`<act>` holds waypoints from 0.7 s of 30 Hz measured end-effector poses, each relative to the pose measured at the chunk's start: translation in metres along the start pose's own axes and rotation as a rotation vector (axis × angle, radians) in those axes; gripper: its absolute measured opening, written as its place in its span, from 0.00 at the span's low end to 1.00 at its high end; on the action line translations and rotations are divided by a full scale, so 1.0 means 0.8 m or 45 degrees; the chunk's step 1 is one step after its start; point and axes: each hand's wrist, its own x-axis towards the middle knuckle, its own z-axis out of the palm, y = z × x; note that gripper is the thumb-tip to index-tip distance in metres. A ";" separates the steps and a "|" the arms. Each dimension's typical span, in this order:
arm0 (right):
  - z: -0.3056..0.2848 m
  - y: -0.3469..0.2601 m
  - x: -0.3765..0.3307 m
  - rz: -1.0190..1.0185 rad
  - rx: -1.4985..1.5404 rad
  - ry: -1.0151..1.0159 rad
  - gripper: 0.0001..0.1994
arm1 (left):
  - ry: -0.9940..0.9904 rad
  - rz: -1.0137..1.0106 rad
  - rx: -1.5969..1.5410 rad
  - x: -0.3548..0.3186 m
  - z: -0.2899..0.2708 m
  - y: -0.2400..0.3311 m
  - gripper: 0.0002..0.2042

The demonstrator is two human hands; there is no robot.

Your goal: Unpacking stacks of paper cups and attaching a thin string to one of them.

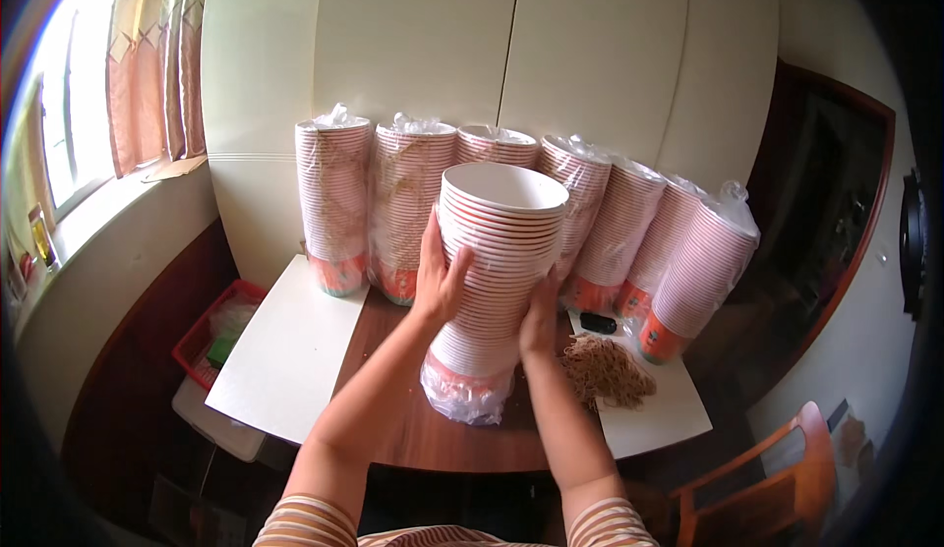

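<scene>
Stack: I see a tall stack of paper bowls upright on the table, plastic wrap bunched at its base.
Left hand: clasps the stack's left side.
Right hand: pressed against the stack's right side.
Behind the stack: wrapped bowl stacks in a row.
Right of the stack: rubber bands.

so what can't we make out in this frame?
Head view:
- Base of the cup stack: wrapped in crumpled plastic.
- Palms of the left hand and right hand: turned against the stack.
- Small black thing: too small to identify.
- Red crate: contents blurred, partly under the white board.
</scene>
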 end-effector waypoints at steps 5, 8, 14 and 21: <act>0.001 0.083 -0.156 0.320 -0.130 -0.039 0.35 | 0.008 -0.248 -0.008 -0.167 -0.014 -0.089 0.37; -0.023 0.109 -0.198 0.121 -0.179 -0.203 0.31 | -0.147 -0.501 -0.054 -0.254 -0.026 -0.106 0.38; -0.043 -0.057 -0.049 -0.271 -0.581 -0.008 0.28 | -0.235 -0.842 0.342 -0.283 -0.052 -0.105 0.35; 0.035 -0.211 0.095 -1.146 -1.228 -0.539 0.26 | 0.073 -1.066 0.108 -0.285 -0.033 -0.099 0.31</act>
